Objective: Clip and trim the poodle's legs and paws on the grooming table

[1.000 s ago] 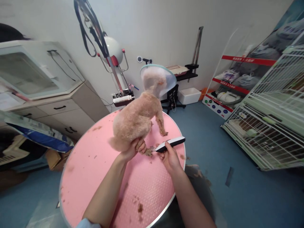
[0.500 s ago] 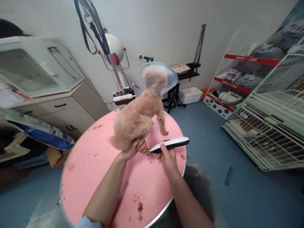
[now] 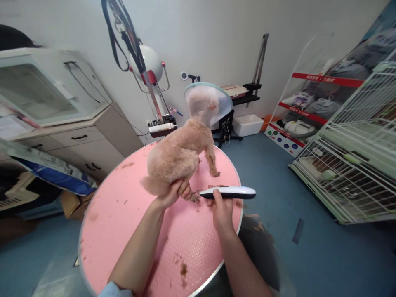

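A light-brown, close-cropped dog point(image 3: 176, 154) is on a round pink table point(image 3: 123, 231), its back end toward me. Around its head is a translucent cone collar point(image 3: 223, 103) with a pale green rim. My left hand point(image 3: 170, 194) is closed around the dog's hind leg just above the paw point(image 3: 193, 198). In my right hand point(image 3: 222, 208) is a white and black hair clipper point(image 3: 232, 192), its narrow end pointing left, close beside that paw. Whether the blade touches the fur I cannot tell. Loose tufts of hair point(image 3: 183, 269) lie on the tabletop.
Behind the dog, a tool tray point(image 3: 162, 128) with a white bottle sits at the table's far edge, under a hanging black strap point(image 3: 133, 45). Cabinets point(image 3: 77, 138) stand on the left. Wire cages point(image 3: 349, 177) and a red-and-white shelf rack point(image 3: 301, 109) stand on the right.
My right hand has shifted slightly right with the clipper, which now lies more level and a little farther from the paw. My left hand keeps its hold on the dog's leg.
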`<state>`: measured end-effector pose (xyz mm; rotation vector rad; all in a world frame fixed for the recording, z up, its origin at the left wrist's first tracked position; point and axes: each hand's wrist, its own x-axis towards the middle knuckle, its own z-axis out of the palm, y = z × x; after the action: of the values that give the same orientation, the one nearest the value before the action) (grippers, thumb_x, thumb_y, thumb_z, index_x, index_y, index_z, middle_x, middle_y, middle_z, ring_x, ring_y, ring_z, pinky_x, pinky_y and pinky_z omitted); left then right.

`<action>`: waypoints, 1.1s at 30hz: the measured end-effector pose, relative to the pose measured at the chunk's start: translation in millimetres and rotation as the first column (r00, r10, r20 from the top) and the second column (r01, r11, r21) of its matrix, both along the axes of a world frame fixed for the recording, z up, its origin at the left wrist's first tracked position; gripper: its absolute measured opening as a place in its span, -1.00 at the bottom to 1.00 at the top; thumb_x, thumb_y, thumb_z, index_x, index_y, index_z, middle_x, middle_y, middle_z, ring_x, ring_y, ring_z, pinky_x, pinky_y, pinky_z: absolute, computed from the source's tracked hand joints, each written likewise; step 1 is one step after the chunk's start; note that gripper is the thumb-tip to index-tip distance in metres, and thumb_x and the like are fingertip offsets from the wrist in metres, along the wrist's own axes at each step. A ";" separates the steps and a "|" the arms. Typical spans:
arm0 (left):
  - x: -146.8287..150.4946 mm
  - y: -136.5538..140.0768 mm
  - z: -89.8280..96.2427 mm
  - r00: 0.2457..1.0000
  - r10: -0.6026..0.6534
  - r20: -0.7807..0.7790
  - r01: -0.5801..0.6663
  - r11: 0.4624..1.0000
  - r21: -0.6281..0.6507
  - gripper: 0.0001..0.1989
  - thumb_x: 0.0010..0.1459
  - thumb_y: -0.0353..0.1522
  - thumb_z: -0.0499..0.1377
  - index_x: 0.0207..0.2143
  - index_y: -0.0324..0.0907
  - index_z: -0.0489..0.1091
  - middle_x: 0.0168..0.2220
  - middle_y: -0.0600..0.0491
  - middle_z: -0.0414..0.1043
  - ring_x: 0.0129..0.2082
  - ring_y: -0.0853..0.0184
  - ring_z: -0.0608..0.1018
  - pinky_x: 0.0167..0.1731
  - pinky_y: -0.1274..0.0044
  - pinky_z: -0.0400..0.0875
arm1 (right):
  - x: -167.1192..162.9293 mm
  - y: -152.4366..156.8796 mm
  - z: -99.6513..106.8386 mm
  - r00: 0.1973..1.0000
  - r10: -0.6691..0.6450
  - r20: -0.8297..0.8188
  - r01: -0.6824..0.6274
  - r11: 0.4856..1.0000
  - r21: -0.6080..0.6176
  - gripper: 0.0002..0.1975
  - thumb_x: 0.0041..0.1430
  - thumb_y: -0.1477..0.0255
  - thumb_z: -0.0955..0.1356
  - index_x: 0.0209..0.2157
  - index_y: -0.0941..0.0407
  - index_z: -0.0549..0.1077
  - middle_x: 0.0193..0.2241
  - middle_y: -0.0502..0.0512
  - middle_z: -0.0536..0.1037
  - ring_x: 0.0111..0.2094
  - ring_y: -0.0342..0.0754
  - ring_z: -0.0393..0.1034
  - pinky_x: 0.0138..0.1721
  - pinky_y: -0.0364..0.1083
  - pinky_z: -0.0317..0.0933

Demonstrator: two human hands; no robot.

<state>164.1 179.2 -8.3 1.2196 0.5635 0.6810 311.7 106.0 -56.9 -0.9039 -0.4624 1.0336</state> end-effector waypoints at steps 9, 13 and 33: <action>4.1 0.8 -2.3 1.000 -0.026 -0.001 0.026 1.000 -0.017 -0.49 0.12 -0.02 0.12 -0.67 -0.16 0.11 -0.71 0.14 0.06 -0.60 0.38 0.27 -0.43 0.45 0.23 | -6.0 -11.7 16.5 0.976 0.013 0.219 -0.021 0.999 0.036 -0.72 -0.01 0.34 0.46 -0.23 0.10 0.42 -0.34 0.04 0.56 -0.42 -0.10 0.44 -0.41 -0.14 0.34; 3.0 -0.7 1.5 1.000 0.012 0.004 -0.012 1.000 -0.024 -0.55 0.12 -0.08 0.16 -0.63 -0.17 0.15 -0.71 0.17 0.05 -0.65 0.40 0.24 -0.50 0.48 0.17 | -2.1 -14.6 15.1 0.980 0.108 0.167 -0.131 0.982 0.133 -0.61 -0.10 0.43 0.49 -0.18 0.05 0.39 -0.11 0.09 0.53 -0.15 0.00 0.47 -0.17 -0.05 0.38; 5.0 -7.1 12.8 0.995 -0.027 0.094 0.035 0.996 -0.080 -0.54 0.08 -0.09 0.21 -0.62 -0.18 0.12 -0.73 0.21 -0.05 -0.70 0.44 0.18 -0.57 0.51 0.12 | 15.0 9.5 16.1 0.948 0.294 0.121 -0.310 0.940 0.145 -0.71 -0.07 0.42 0.44 -0.28 0.06 0.32 -0.31 0.03 0.62 -0.45 -0.05 0.48 -0.47 -0.11 0.33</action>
<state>169.1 172.0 4.5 1.1133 0.4898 0.6785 326.6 115.5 -40.8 -0.7531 -0.7751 1.2146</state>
